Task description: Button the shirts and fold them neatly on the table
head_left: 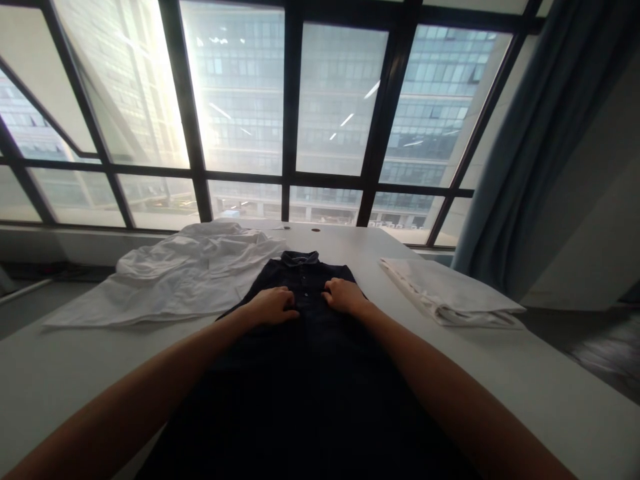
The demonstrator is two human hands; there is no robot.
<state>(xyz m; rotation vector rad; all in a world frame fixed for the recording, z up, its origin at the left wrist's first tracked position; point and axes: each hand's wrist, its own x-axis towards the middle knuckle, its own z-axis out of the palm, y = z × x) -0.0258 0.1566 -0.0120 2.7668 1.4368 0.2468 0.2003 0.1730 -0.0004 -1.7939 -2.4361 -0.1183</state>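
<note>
Two curled hands (pixel 274 305) — whether pinching, I cannot tell — the dark shirt (pixel 309 320) beneath them.

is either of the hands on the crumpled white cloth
No, the left hand and the right hand both rest on the dark shirt, and the crumpled white cloth lies to its left.

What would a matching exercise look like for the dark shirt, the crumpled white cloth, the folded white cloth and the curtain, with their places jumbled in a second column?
Column one:
1. Dark shirt
2. Crumpled white cloth
3. Folded white cloth
4. Curtain

Column two:
A. On the table, to the right of the right hand
B. Hanging at the right side of the windows
C. Under the right hand and the left hand
D. On the table, to the left of the dark garment

Right pairs: 1-C, 2-D, 3-A, 4-B.
</note>
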